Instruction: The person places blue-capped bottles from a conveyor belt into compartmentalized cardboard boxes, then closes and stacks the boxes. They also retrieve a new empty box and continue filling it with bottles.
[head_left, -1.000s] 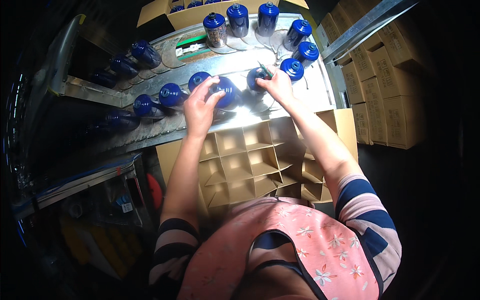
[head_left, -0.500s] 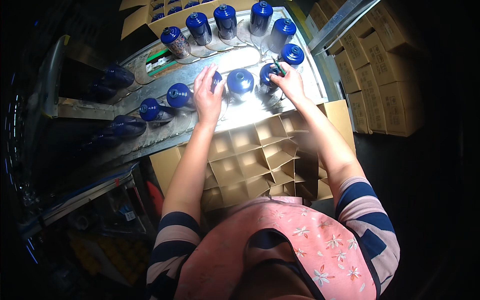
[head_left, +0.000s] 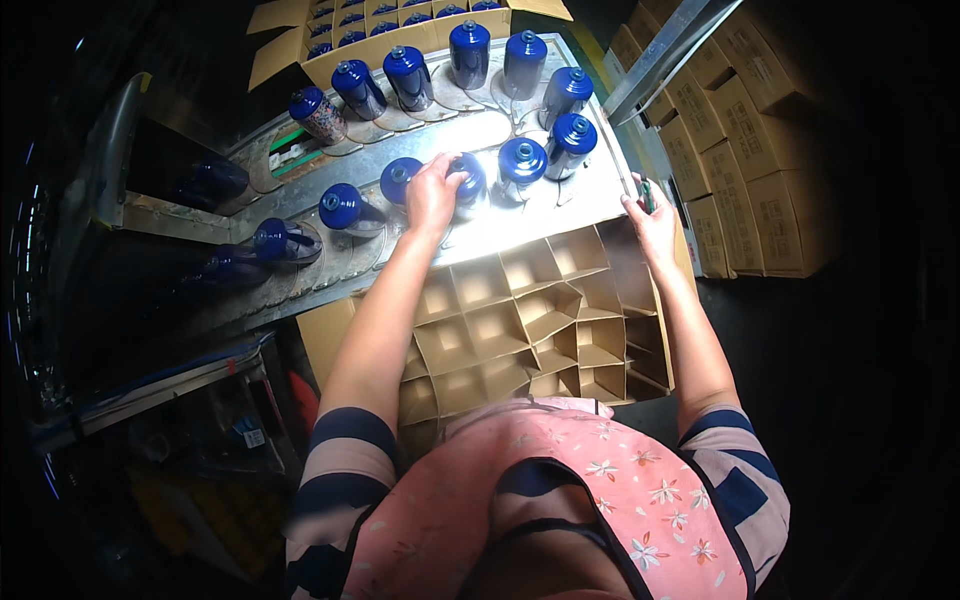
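My left hand is bent over a glossy blue bottle, fingertips gripping near its narrow neck and hiding part of its top. The bottle stands upright under bright light on the near side of a looping conveyor. My right hand is beyond the conveyor's right edge, closed round a slim dark-green pen-like tool; its tip cannot be made out. Between my hands stand a blue bottle and, farther right, another. To the left of my left hand is a further blue bottle.
An open carton with cardboard dividers lies between me and the conveyor. More blue bottles line its far side, one with a speckled body. Behind stands a carton filled with bottles. Stacked cartons and a metal post are at right.
The bottles have travelled counterclockwise round the conveyor. My left hand has moved slightly right and closed at a bottle's neck. My right hand has left a bottle and drawn right with the green tool.
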